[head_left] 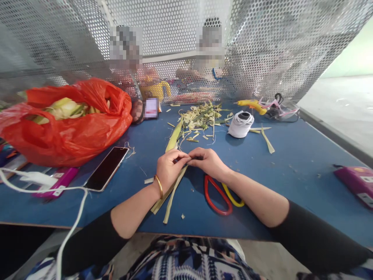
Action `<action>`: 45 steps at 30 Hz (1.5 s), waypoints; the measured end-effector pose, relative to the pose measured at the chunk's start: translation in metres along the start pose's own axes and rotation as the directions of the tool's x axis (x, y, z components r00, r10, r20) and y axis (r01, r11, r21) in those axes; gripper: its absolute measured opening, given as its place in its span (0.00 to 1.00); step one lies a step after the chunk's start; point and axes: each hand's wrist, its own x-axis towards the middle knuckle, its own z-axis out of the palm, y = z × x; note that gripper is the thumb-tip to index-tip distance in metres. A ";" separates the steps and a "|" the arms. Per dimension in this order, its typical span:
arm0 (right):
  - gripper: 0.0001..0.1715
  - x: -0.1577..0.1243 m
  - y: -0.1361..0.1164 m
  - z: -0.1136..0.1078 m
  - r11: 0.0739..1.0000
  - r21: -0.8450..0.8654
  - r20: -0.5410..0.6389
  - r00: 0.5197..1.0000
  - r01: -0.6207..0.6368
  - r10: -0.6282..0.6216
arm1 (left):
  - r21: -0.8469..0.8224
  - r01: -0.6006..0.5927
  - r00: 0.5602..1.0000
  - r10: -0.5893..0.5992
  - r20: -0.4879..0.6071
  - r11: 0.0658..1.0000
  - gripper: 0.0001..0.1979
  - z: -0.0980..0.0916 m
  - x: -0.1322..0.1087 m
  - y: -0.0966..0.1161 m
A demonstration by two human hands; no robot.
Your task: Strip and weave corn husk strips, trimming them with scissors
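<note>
My left hand [171,165], with a gold bangle at the wrist, is closed in a pinch on a pale green corn husk strip [174,196]. Its loose ends trail toward the table's front edge. Fingertip to fingertip with it, my right hand [211,162] pinches the same strip; the exact grip point is hidden by the fingers. Beyond my left hand lies a broader green husk piece [175,134]. Scissors with red and yellow handles [218,198] rest partly beneath my right forearm, their blades out of sight.
Husk scraps [201,116] are heaped at the back, beside a white thread spool [240,126] and a yellow glue gun [253,105]. At left are a red plastic bag [87,136] of husks, a phone [106,169] and a white cable [77,217]. A perforated metal screen [175,23] stands behind.
</note>
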 end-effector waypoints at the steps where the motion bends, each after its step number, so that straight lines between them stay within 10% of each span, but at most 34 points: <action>1: 0.06 0.000 0.000 0.001 1.000 0.004 -0.006 1.000 -0.012 0.012 | 0.001 0.004 1.000 -0.004 0.001 1.000 0.06 0.000 0.000 0.000; 21: 0.06 0.000 -0.002 -0.004 0.995 0.058 -0.047 0.995 -0.080 0.083 | -0.059 0.220 0.975 -0.218 0.048 0.974 0.03 -0.006 0.005 -0.004; 31: 0.08 -0.005 -0.011 -0.017 0.926 -0.370 -0.116 0.986 0.072 -0.123 | 0.068 0.359 0.911 -0.366 0.190 0.931 0.06 -0.020 0.017 -0.010; 45: 0.05 -0.004 -0.011 -0.005 0.903 0.417 0.167 0.985 -0.103 0.035 | 0.117 0.336 0.910 -0.354 0.214 0.935 0.08 -0.022 0.021 -0.008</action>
